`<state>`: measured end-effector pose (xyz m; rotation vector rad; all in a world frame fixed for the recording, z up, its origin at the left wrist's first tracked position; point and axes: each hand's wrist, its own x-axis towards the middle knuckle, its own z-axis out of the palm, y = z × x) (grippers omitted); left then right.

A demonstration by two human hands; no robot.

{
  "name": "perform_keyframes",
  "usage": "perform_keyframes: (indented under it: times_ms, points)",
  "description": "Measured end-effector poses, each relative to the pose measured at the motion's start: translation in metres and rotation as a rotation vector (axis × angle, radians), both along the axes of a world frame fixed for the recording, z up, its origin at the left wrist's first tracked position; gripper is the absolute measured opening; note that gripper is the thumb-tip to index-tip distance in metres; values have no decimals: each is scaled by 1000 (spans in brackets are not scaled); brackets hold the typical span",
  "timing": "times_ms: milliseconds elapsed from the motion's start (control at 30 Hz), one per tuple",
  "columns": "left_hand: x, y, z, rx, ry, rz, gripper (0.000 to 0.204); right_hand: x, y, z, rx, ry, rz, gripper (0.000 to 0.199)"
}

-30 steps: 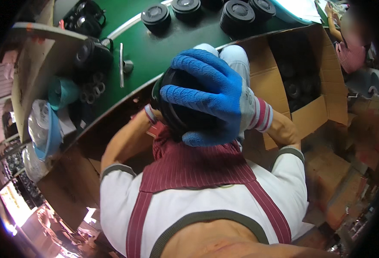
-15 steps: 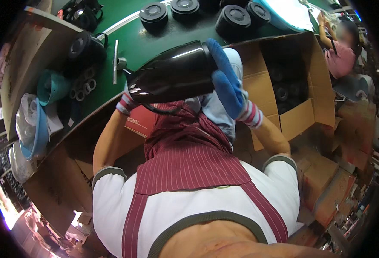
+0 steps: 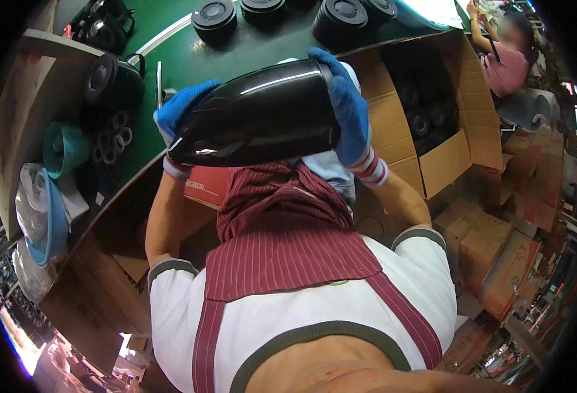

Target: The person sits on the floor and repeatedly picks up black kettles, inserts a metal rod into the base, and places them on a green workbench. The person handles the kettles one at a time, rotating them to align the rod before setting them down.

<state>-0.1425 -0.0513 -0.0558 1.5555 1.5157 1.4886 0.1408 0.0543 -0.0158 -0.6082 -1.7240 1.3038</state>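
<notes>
A glossy black jug point(image 3: 255, 118) with a tapered body lies sideways between my hands, above my lap. My left hand point(image 3: 185, 111), in a blue-palmed work glove, grips its narrow end, fingers over the upper side. Around the wide end at right is my right hand point(image 3: 348, 111), gloved the same way, its fingers pressed along the rim. The jug's base and any handle are out of sight. Just beyond my left hand, a metal bar point(image 3: 159, 85) stands at the edge of the green table point(image 3: 170, 62).
Black round lids point(image 3: 214, 14) stand in stacks along the far table. At left are another black jug point(image 3: 113, 78), white rings point(image 3: 113, 139), a teal bowl point(image 3: 62, 149) and a blue basin point(image 3: 54, 219). An open carton point(image 3: 449, 164) holds black parts at right. A person point(image 3: 507, 59) sits farther off.
My left hand has shifted from beneath the jug's narrow end to its upper side. The jug has turned, and the handle and spout seen before no longer show. My right hand stays at the wide end.
</notes>
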Motion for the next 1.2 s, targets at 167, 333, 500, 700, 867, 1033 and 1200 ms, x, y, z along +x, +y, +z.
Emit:
perform_keyframes:
  times_ms: [167, 333, 500, 700, 867, 1033, 1200]
  points:
    - [-18, 5, -1, 85, 93, -203, 53, -3, -13, 8, 149, 6, -116, 50]
    - [-13, 1, -73, -132, -598, -411, 59, -15, -15, 45, 277, -44, -108, 56]
    - [-3, 1, -165, -154, -1086, -262, 55, -28, -5, 66, 208, -205, -34, 63]
    - [-31, -14, -170, -90, -43, -253, 54, -13, 33, 20, -247, -50, 138, 58]
    - [26, 7, 12, 152, 2, 253, 34, 6, 46, -10, 13, 4, 224, 51]
    - [55, 18, 52, 172, -119, 438, 20, -1, 22, 6, 177, -36, 49, 57]
    - [20, 6, -47, -99, -392, -129, 28, -24, -4, 92, 552, 143, 92, 43]
